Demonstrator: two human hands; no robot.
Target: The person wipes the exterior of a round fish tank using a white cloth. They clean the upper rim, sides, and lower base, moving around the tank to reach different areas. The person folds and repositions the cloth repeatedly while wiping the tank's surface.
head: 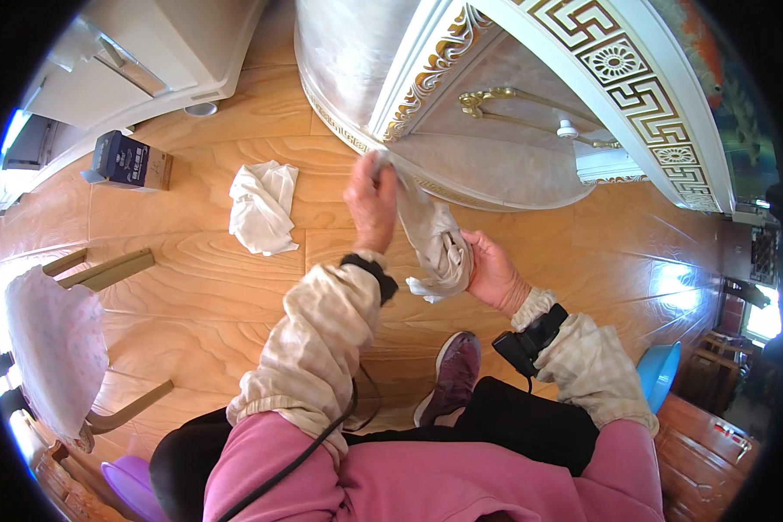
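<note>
A damp-looking white cloth (430, 228) hangs stretched between my two hands. My left hand (372, 199) pinches its upper end, close to the base of a white cabinet (365, 65) with gold carved trim. Lower and to the right, my right hand (492, 271) holds the bunched end of the same cloth, palm and fingers along its side. Whether the cloth's upper tip touches the cabinet's lower edge, I cannot tell. A second white cloth (264, 207) lies crumpled on the wooden floor (248, 293), left of my left hand.
A dark blue box (130, 162) stands on the floor at the left, near a white appliance or cabinet (143, 59). A chair with a pale cover (59, 346) is at far left. A purple basin (130, 486) and a blue basin (659, 375) flank me. A cable (300, 453) runs along my left arm.
</note>
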